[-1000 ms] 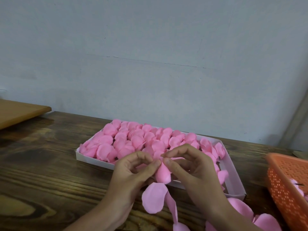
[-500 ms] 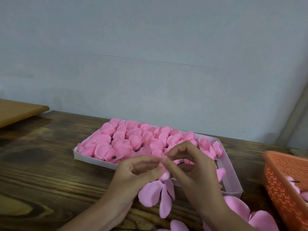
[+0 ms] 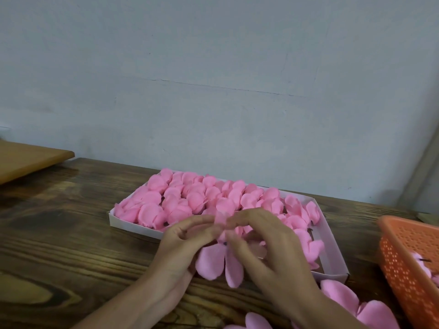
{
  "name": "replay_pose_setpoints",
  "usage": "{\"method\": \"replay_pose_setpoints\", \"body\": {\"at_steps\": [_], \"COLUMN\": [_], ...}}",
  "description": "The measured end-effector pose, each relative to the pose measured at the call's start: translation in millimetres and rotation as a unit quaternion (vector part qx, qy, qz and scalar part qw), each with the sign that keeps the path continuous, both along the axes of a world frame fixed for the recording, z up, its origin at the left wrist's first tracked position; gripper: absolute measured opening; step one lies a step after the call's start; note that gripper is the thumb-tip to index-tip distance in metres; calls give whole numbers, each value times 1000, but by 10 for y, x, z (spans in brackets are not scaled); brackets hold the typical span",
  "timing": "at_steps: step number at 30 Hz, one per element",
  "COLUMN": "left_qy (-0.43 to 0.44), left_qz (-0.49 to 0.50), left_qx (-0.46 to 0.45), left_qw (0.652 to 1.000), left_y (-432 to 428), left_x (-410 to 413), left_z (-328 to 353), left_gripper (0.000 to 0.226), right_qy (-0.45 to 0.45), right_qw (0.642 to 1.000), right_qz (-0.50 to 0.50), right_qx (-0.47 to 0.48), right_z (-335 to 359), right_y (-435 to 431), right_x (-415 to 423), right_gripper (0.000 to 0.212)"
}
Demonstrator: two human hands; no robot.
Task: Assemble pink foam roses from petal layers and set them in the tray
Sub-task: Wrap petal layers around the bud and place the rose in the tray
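**Pinching a pink rose in front of the tray**

A light wooden board (image 3: 28, 160) is seen at the far left. A white tray (image 3: 133, 225) is set mid-table and is packed with finished roses (image 3: 190, 200). Its near edge is partly hidden by the two hands. Loose petals (image 3: 342, 295) are scattered at the lower right, just beside the tray's near corner. An orange mesh basket (image 3: 408, 262) is cut off by the right edge, and a few pink pieces can be made out inside it.

Everything is carried by a dark, strongly grained wooden table (image 3: 59, 233), backed by a pale grey-blue wall (image 3: 213, 91) marked with a thin crack.

The unfinished rose (image 3: 213, 260) is held above the table, just in front of the tray. Its top is pinched from one side by the curled fingers of the left hand (image 3: 183, 245) and from the other by the thumb and fingers of the right hand (image 3: 275, 255). Two broad, smooth petals are left hanging between the hands. The fingertips are blurred.
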State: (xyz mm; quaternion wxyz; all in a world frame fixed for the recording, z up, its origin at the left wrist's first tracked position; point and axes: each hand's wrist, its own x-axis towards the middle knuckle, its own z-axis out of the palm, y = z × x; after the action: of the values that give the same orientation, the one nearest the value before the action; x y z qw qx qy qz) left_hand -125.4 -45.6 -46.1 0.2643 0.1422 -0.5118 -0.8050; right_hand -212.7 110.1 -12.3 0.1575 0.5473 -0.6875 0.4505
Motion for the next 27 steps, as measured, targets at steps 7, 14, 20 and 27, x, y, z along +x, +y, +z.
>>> {"method": "replay_pose_setpoints", "body": {"at_steps": [7, 14, 20, 27], "left_qy": [21, 18, 53, 63], "left_qz": [39, 26, -7, -18], "left_qx": [56, 55, 48, 33], "left_qw": [997, 998, 997, 997], "left_y": [-32, -24, -8, 43], "left_x": [-16, -17, 8, 18], "left_z": [13, -26, 20, 3], "left_gripper": [36, 48, 31, 23], "right_qy": [148, 226, 135, -28], "right_qw": [981, 970, 988, 999], "right_qz": [3, -49, -49, -2], "right_qx": [126, 75, 60, -17], "right_z": [-97, -133, -156, -87], "right_y": [-19, -84, -62, -60], "right_x": [37, 18, -11, -30], "right_gripper": [67, 24, 20, 22]}}
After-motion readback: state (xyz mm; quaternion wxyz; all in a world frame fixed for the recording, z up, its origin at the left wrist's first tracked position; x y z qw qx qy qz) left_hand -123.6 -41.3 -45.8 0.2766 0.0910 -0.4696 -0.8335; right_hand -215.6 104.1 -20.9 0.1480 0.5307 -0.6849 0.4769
